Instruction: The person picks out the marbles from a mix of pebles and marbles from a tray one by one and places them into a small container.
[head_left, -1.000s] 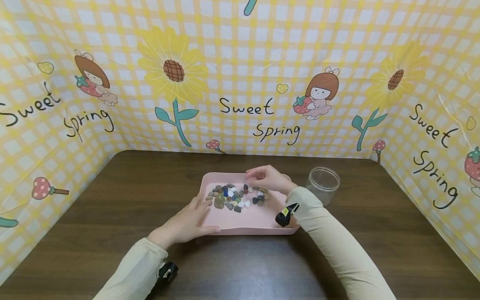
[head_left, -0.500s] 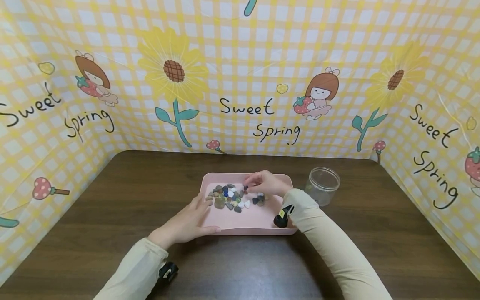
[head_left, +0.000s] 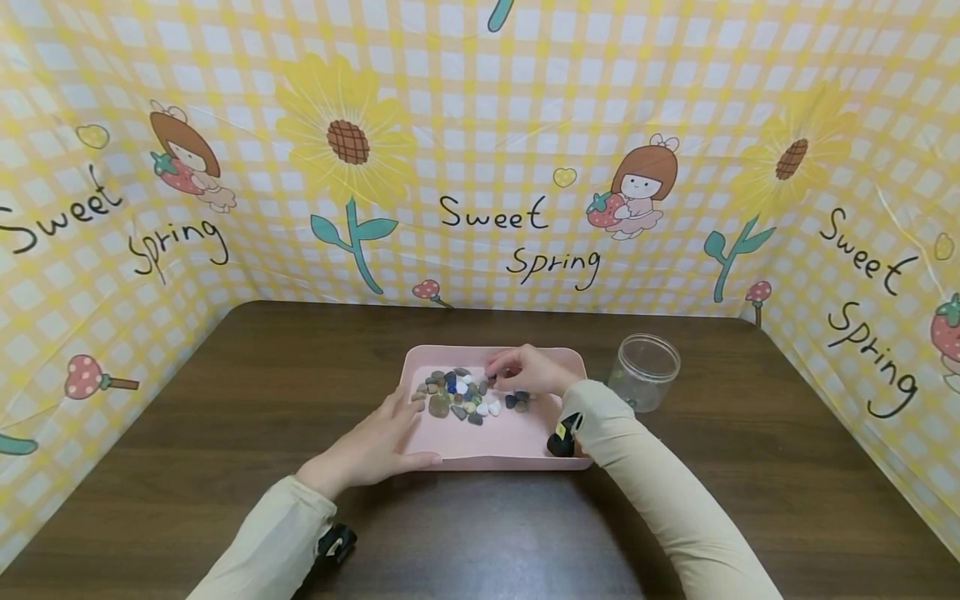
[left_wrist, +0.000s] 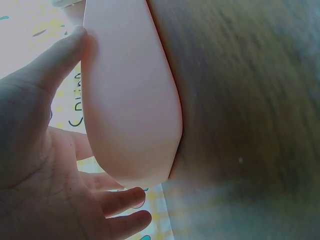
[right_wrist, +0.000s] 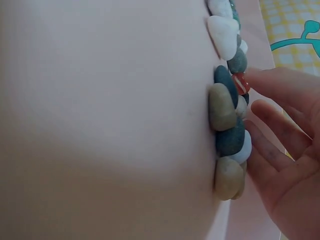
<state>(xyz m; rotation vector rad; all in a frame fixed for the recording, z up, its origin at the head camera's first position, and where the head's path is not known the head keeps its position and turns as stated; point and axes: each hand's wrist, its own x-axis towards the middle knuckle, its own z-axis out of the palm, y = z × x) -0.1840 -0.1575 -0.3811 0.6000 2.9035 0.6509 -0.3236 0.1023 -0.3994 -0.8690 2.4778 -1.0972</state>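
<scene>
A pink tray (head_left: 495,462) holds a loose pile of colored pebbles (head_left: 461,400), with a smaller group of dark pebbles (head_left: 517,402) to its right. My left hand (head_left: 367,446) rests at the tray's near left corner, thumb on the front rim and fingers spread along the left side. Over the back of the pebbles, my right hand (head_left: 534,371) reaches in with bent fingers. In the right wrist view, one fingertip is right at a red striped stone (right_wrist: 241,84), and the other fingers lie loosely beside the stones. The thumb's contact is hidden.
Right of the tray stands a clear, lidless jar (head_left: 645,375), close to the right forearm. The dark wooden table (head_left: 300,358) is enclosed by a yellow checked cloth (head_left: 480,150) at the back and sides.
My right hand has moved slightly left and down toward the pebbles, now covering the dark and red stones that showed beneath it. The left hand and tray have stayed in place.
</scene>
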